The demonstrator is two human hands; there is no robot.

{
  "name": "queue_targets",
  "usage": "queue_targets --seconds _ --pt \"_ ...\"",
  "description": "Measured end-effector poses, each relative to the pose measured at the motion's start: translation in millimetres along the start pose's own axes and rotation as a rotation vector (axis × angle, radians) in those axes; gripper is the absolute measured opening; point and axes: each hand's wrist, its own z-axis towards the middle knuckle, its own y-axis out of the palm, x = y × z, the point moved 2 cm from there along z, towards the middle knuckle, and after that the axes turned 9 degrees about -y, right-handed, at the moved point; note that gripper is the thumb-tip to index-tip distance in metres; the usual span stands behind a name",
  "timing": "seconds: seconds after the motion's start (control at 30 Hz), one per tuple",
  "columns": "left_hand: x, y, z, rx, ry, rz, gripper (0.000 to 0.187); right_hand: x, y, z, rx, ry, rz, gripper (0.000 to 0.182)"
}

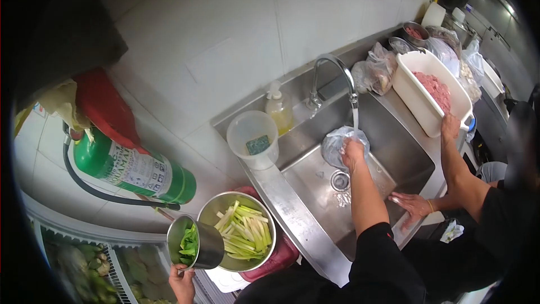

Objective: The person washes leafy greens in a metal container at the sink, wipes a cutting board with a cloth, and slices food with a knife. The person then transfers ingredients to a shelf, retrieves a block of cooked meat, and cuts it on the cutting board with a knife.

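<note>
My left hand (181,284) grips the lower rim of a tilted steel container (209,246) with green leaves (189,244) inside. Beside and partly behind it is a steel bowl (270,219) of cut pale-green stalks (246,231). My right hand (352,152) reaches into the steel sink (315,214), under water running from the tap (351,84). Its fingers are closed at a round, shiny, translucent thing (332,147) that looks like plastic; its exact kind and the fingertips are hidden.
Another person's hands rest on a white tub (413,87) of minced meat and on the sink edge. A translucent bucket (253,129) and soap bottle (279,110) stand at the sink's left corner. A green cylinder (135,169) leans left. Bagged food (379,67) lies behind the tub.
</note>
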Motion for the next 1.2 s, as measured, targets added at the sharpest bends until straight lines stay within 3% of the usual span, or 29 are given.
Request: queue_targets --seconds 0.13,0.27,0.43,0.47,0.57,0.67,0.77,0.9,1.0,1.03,1.13,1.2 --pt "16.3 12.8 -4.5 -0.056 0.061 0.08 0.017 -41.0 9.1 -18.7 0.041 0.017 0.048 0.021" --pt "39.4 25.4 -0.8 -0.136 0.136 0.103 0.022 -79.0 43.7 -20.8 -0.02 0.114 0.292 0.021" --pt "97.7 69.5 -24.2 -0.276 0.304 0.035 0.031 -67.2 35.4 13.9 -0.202 0.02 0.133 0.018" --pt "102.1 74.1 -25.3 -0.297 0.341 0.121 0.031 -66.7 33.0 14.2 -0.232 -0.01 0.101 0.019" --pt "135.8 111.9 -28.6 -0.342 0.483 0.365 0.032 -95.3 47.3 -28.7 -0.061 0.05 0.281 0.016" --pt "155.8 158.1 -15.6 -0.46 0.601 0.556 0.032 -91.6 56.7 -28.4 -0.144 0.181 0.456 0.014" --pt "173.6 224.3 0.2 -0.618 0.701 0.555 0.034 -93.8 54.9 -15.6 -0.204 0.088 0.182 0.016" --pt "179.3 316.4 27.1 -0.733 0.803 0.555 0.034 -112.6 17.9 -12.9 -0.268 -0.003 0.043 0.01" --pt "183.9 382.3 43.9 -0.764 0.723 0.595 0.033 -126.7 5.9 -25.0 -0.2 -0.323 -0.509 0.026" --pt "188.7 403.1 45.9 -0.768 0.674 0.609 0.033 -130.2 0.5 -32.1 -0.24 -0.367 -0.614 0.046" --pt "197.6 466.1 44.3 -0.686 0.551 0.558 0.037 -150.8 -8.7 -51.5 -0.278 0.019 -0.811 0.065" --pt "201.6 495.9 35.0 -0.733 0.629 0.488 0.036 -144.7 -19.2 -43.8 -0.171 -0.024 -0.757 0.035"
